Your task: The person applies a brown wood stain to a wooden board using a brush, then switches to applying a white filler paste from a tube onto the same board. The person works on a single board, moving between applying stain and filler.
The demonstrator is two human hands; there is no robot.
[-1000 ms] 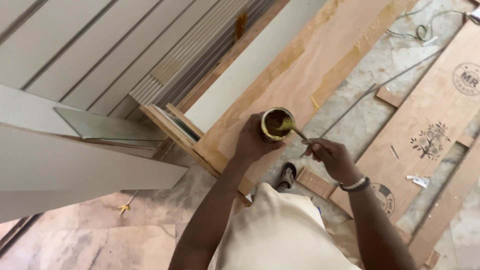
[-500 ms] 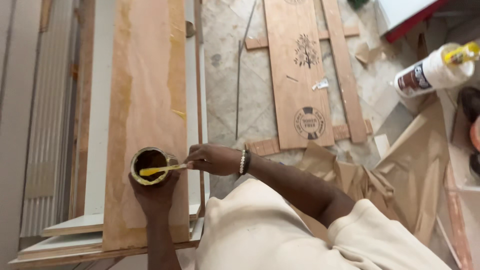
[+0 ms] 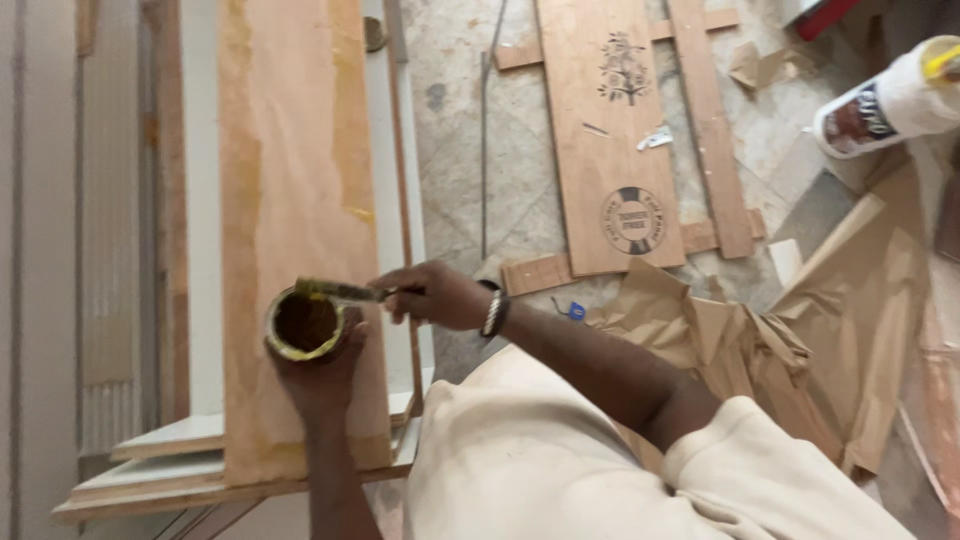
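Tin (image 3: pixel 304 323) of brown adhesive, round and yellow-rimmed, is being cupped from below by the left hand (image 3: pixel 322 372), whose fingers are being wrapped closed around its wall. It is being held over the lower part of a long plywood board (image 3: pixel 290 150), near the 8 o'clock area of the view. A brush (image 3: pixel 338 291) is being gripped in the closed right hand (image 3: pixel 435 296), with its yellow-smeared end being rested across the tin's rim at 12 o'clock. A beaded bracelet (image 3: pixel 492 313) is being worn on the right wrist. Crumpled brown paper (image 3: pixel 800 330) is being left on the floor at 3 o'clock, a stamped plywood panel (image 3: pixel 615 140) at 1 o'clock, and a white bottle (image 3: pixel 890 105) at 2 o'clock.
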